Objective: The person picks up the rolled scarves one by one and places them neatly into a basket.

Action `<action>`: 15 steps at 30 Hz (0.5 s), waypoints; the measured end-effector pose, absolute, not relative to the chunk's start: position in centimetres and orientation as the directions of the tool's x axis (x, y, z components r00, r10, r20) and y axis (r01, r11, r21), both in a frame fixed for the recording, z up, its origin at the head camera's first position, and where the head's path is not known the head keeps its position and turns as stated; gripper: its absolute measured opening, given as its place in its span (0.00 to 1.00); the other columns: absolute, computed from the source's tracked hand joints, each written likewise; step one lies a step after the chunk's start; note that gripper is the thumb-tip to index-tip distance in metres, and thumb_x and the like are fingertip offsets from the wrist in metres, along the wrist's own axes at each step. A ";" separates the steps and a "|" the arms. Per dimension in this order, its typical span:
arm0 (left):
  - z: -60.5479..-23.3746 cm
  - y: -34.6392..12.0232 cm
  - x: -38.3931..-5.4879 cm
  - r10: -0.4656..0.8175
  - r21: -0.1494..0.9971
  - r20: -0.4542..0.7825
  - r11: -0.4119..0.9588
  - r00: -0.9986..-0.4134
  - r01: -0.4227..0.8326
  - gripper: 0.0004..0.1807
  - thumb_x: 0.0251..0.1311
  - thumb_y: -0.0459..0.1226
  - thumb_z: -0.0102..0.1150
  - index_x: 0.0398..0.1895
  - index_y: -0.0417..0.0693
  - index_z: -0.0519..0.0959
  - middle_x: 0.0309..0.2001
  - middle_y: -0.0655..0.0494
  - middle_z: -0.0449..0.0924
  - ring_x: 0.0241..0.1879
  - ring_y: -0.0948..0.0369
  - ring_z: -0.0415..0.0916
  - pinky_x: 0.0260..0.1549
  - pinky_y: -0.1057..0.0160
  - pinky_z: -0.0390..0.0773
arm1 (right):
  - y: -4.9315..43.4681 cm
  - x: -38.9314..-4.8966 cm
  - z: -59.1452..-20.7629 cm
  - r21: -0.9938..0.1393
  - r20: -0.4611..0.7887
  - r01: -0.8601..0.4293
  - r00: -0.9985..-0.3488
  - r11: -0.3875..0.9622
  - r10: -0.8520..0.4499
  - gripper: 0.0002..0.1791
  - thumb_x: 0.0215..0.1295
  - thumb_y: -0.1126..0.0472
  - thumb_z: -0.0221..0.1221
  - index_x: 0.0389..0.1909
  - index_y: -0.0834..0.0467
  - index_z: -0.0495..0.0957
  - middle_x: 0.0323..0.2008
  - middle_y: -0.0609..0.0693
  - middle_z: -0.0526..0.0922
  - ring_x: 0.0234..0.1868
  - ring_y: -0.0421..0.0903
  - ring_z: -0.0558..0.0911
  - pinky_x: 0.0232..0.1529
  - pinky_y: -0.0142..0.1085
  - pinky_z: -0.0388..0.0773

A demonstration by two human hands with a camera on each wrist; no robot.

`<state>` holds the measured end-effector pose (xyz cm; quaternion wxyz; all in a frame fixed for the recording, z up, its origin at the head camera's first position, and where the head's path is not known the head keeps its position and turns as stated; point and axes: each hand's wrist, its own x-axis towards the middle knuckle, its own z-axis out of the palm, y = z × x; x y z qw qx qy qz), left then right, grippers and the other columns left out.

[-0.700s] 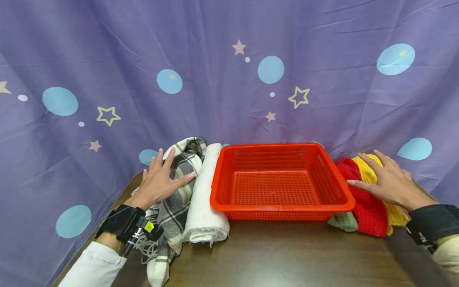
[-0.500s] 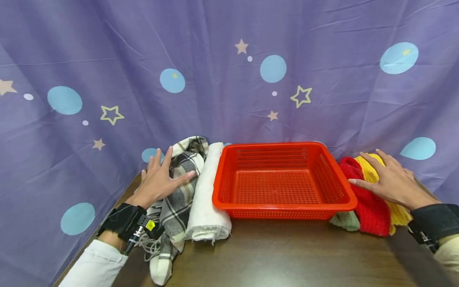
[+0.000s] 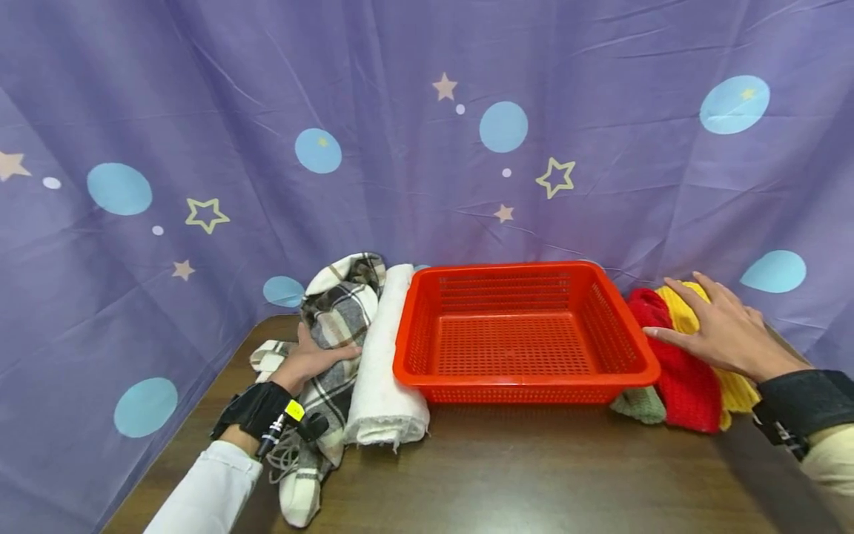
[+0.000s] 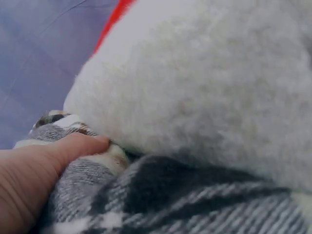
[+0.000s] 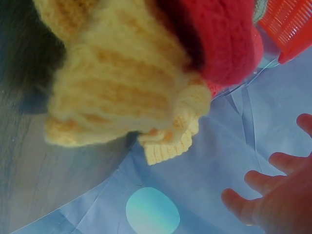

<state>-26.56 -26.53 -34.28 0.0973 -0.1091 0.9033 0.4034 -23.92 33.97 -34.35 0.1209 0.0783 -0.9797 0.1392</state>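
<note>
left hand (image 3: pixel 310 362): you have it down on the plaid scarf (image 3: pixel 343 311), at the left end of the table (image 3: pixel 494 475). your thumb (image 4: pixel 80 146) lies along the scarf's upper folds, its tip pointing toward the white cloth roll (image 3: pixel 383 371). the rest of your fingers are mostly hidden by the fabric, so whether this hand has closed on the scarf cannot be told from either view.

scarf: bunched lengthwise, grey, white, black and tan checks; its near end reaches toward you, pale fringe (image 3: pixel 285 456) spilling beside your wrist.

white roll: lies alongside the scarf, touching it, between the scarf and the red basket (image 3: pixel 514 383). frayed end toward you.

basket: upright on the table, long side facing you, mesh walls and floor.

right hand (image 3: pixel 723 334): your fingers are straight and spread, no grip taken. it hovers over the yellow knit (image 3: pixel 734 393) and the red knit (image 3: pixel 690 393); the right wrist view shows your fingers apart from the yellow one.

knits: yellow and red touch, red nearer the basket. a green knit (image 3: pixel 639 404) pokes out by the basket's near right corner, next to the red.

behind: a purple curtain (image 3: pixel 400 111) with blue spots and stars.
</note>
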 end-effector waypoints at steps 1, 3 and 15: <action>-34.4 -26.5 -26.7 -0.118 0.720 -0.263 0.637 -0.957 -0.276 0.74 0.58 0.55 0.68 0.73 0.39 0.12 0.76 0.24 0.22 0.75 0.30 0.30 0.71 0.35 0.49 | 33.9 -23.9 -34.3 -0.252 0.259 -0.185 -0.959 0.950 -0.118 0.54 0.58 0.35 0.66 0.75 0.61 0.57 0.69 0.78 0.53 0.65 0.79 0.56 0.48 0.81 0.57; -34.5 -26.4 -26.9 -0.117 0.727 -0.257 0.630 -0.959 -0.272 0.73 0.58 0.53 0.68 0.74 0.39 0.13 0.76 0.24 0.23 0.75 0.30 0.30 0.71 0.36 0.49 | 33.8 -23.9 -34.2 -0.250 0.258 -0.181 -0.959 0.951 -0.114 0.54 0.57 0.35 0.66 0.75 0.62 0.57 0.69 0.78 0.53 0.65 0.79 0.56 0.48 0.81 0.58; -35.4 -25.6 -26.4 -0.254 0.676 -0.190 0.666 -0.948 -0.314 0.62 0.56 0.41 0.63 0.77 0.33 0.26 0.72 0.18 0.47 0.71 0.30 0.51 0.69 0.41 0.60 | 33.6 -23.9 -33.6 -0.263 0.244 -0.188 -0.962 0.946 -0.123 0.54 0.58 0.35 0.66 0.76 0.60 0.56 0.71 0.79 0.51 0.67 0.79 0.53 0.49 0.81 0.54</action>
